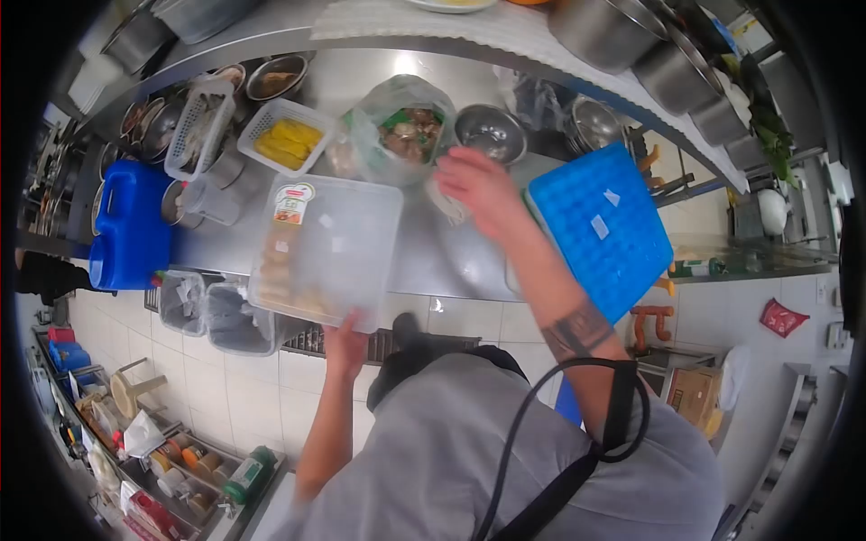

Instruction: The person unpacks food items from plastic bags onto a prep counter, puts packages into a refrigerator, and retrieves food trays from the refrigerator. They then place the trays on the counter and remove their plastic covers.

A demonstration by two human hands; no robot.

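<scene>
At its near edge, my left hand (pixel 345 347) grips a clear plastic food container (pixel 347 239), which is tilted over the counter's front. The container has a sticker at one corner, and pale, roll-like pieces show faintly through it on the left. My right hand (pixel 483 191) is over the counter, fingers stretched out to the left and apart. Just under its fingertips lies a small whitish thing (pixel 446 206), too blurred to name. Close by are a steel bowl (pixel 490 133) and a plastic bag (pixel 403 135) of brownish chunks. To the right of my forearm sits a blue plastic tray (pixel 600 225).
A white basket (pixel 285 135) of yellow pieces and a blue jerrycan (pixel 131 225) stand on the left. Steel pots (pixel 606 34) line the shelf above the counter (pixel 451 261). Lined bins (pixel 239 317) are below the counter's left front.
</scene>
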